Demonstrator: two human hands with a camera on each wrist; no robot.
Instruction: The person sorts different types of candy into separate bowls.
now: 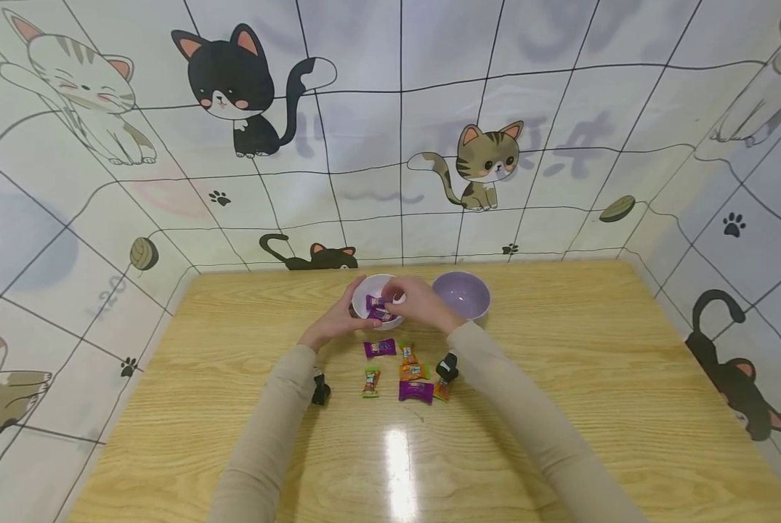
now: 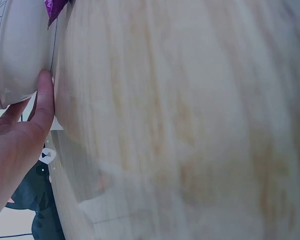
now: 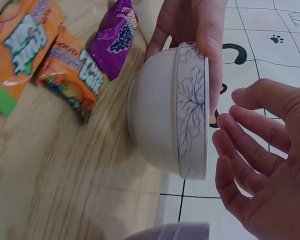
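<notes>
My left hand (image 1: 338,318) grips a white bowl (image 1: 378,281) from its left side, thumb at the near rim. Blue-grey leaf drawings run round the bowl's outside in the right wrist view. Purple wrapped candies (image 1: 381,315) lie inside it. Over the bowl's right rim reaches my right hand (image 1: 423,301). Its fingers (image 3: 260,145) are loosely bent beside the mouth of the bowl in the right wrist view, with nothing showing between them. Just in front of the bowl, a purple candy (image 1: 380,348) with a grape picture rests on the table.
A lavender bowl (image 1: 462,296) stands right of the white one. Nearer me lie several orange candies (image 1: 414,372), one green-ended candy (image 1: 371,382) and another purple candy (image 1: 416,391). Behind the wooden table (image 1: 246,305) hangs a cat-printed cloth (image 1: 364,145).
</notes>
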